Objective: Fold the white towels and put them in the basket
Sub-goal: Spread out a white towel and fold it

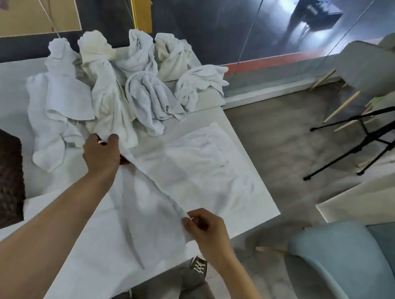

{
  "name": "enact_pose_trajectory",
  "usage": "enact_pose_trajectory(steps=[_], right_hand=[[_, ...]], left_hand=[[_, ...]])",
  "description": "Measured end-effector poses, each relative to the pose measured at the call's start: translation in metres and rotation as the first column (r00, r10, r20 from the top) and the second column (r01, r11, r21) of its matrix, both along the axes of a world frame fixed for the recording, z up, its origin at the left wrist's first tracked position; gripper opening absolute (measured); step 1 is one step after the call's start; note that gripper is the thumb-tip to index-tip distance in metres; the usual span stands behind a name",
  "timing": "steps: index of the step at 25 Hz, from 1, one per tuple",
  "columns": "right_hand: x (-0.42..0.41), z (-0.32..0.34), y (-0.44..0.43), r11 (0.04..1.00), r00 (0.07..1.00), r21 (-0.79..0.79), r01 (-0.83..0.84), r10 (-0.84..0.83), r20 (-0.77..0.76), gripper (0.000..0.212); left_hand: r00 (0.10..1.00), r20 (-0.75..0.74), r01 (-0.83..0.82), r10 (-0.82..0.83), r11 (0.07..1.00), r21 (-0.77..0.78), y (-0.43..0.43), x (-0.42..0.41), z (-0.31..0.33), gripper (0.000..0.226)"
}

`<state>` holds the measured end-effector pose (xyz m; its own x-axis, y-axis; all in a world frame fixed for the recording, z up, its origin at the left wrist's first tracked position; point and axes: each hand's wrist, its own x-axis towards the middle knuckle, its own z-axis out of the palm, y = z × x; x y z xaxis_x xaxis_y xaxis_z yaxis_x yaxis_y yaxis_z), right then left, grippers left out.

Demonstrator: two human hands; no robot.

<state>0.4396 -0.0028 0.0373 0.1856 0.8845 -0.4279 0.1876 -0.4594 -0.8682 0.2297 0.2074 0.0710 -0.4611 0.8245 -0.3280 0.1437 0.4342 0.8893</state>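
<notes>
Head view: your left hand [102, 156] and right hand [205, 229] pinch the towel [150, 217] edge, fingers [194, 216] closed, stretching it to fold.

blue chair [339, 274] beside white table [249, 179]; black tripod [368, 138] beyond.

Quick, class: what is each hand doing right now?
Left hand: grips one end of the towel edge.
Right hand: pinches the other end of that edge.
</notes>
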Motion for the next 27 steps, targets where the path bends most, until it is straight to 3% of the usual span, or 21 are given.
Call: enact_pose_trajectory(steps=[8,12,17,22,25,27], right_hand=[[0.149,-0.036,0.029,0.993,0.994,-0.063,0.098,-0.095,0.052,0.010],[0.190,-0.073,0.048,0.971,0.969,-0.204,0.123,-0.073,0.237,0.007],[0.215,-0.107,0.067,0.961,0.929,-0.265,0.077,0.027,0.369,0.007],[0.215,-0.109,0.066,0.984,0.917,-0.155,0.083,-0.014,0.399,0.014],[0.209,-0.115,0.070,0.986,0.935,-0.157,0.057,0.002,0.355,0.027],[0.207,-0.115,0.079,0.965,0.941,-0.255,0.061,0.030,0.338,0.027]], left_hand=[[0.992,-0.030,0.123,-0.121,0.989,0.079,0.041,0.179,-0.007,0.020],[0.927,0.025,0.374,-0.375,0.915,-0.153,0.057,0.227,-0.035,0.033],[0.832,-0.184,0.437,-0.523,0.823,-0.363,-0.016,0.174,-0.089,0.020],[0.877,-0.281,0.195,-0.389,0.824,-0.531,-0.141,0.103,-0.114,0.014],[0.951,-0.111,0.157,-0.290,0.758,-0.633,-0.182,0.091,-0.127,0.026],[0.977,0.028,0.181,-0.212,0.748,-0.639,-0.192,0.094,-0.132,0.026]])
